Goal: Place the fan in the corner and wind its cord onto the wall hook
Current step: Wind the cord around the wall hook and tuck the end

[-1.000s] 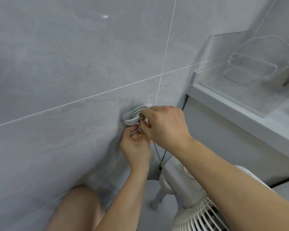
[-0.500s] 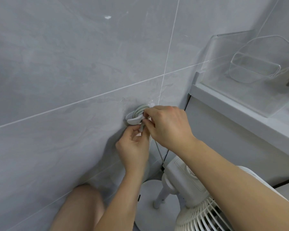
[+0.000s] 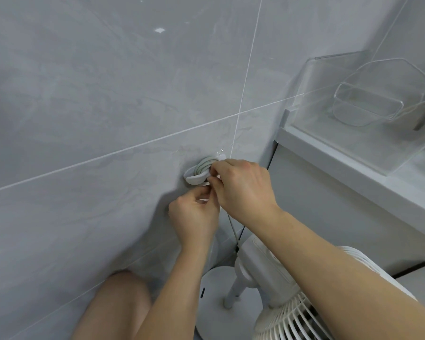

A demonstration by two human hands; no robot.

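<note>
Standing at the lower right of the frame, the white plastic pedestal fan [image 3: 260,276] is seen in the corner. Above it, at frame centre, the left hand [image 3: 194,217] is curled, pinching the thin grey cord [image 3: 232,227]; the right hand [image 3: 243,190] grips it just beside the white wall hook [image 3: 196,179], around which grey loops are wound. A clear plastic organiser [image 3: 368,106] sits on the ledge, upper right.

white fan [image 3: 260,278] on floor [image 3: 420,283], corner
</note>
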